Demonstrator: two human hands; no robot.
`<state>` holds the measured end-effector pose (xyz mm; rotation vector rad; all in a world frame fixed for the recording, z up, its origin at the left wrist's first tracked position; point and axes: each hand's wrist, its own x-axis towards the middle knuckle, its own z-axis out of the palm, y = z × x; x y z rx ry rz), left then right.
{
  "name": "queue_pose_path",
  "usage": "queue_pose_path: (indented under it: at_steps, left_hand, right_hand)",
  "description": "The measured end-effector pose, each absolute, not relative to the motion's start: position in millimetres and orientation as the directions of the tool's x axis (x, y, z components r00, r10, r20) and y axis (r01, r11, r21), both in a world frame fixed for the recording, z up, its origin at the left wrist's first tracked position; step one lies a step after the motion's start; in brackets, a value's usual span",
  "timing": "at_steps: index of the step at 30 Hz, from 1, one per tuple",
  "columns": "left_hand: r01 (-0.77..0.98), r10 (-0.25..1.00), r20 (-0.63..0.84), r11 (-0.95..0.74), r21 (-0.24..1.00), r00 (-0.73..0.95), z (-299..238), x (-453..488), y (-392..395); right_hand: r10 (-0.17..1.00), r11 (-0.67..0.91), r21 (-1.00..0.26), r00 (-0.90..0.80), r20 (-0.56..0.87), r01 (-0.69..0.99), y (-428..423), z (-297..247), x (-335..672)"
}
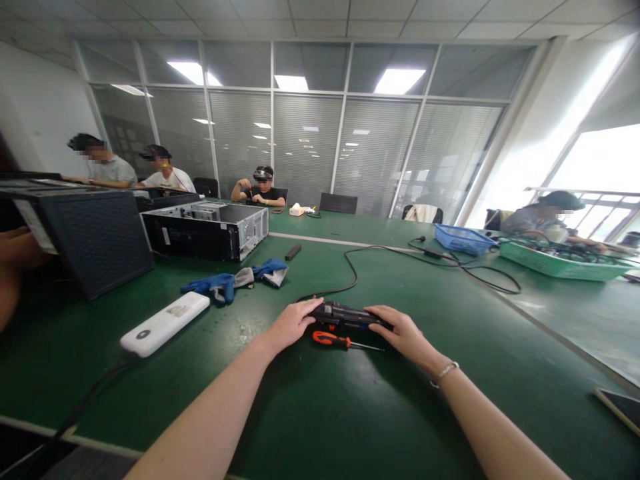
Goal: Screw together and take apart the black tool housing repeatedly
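A black elongated device (pixel 344 315) with a cable running off its far end lies on the green table (pixel 320 413). My left hand (pixel 293 322) rests on its left end with fingers laid over it. My right hand (pixel 400 330) covers its right end, fingers curled on the casing. Just in front of the device, between my hands, lies a small screwdriver (pixel 337 341) with an orange handle, its tip pointing right. Neither hand touches the screwdriver.
A white power bank (pixel 165 323) and blue gloves (pixel 233 281) lie left. Open computer cases (pixel 210 230) stand at the back left. A blue basket (pixel 463 238), a green tray (pixel 560 260) and a black cable (pixel 465 267) sit right. A phone (pixel 620 407) lies by the right edge. Several people sit around.
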<state>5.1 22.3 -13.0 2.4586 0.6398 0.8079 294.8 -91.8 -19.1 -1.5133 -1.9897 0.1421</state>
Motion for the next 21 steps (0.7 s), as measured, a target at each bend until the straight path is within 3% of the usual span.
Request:
queue_pose_path:
  at_steps: [21]
  left_hand:
    - [0.281, 0.597, 0.443, -0.755, 0.593, 0.669, -9.2, 5.3, 22.6]
  right_hand:
    - [0.896, 0.330, -0.471, -0.114, 0.430, 0.818, -92.1, -20.2, 294.0]
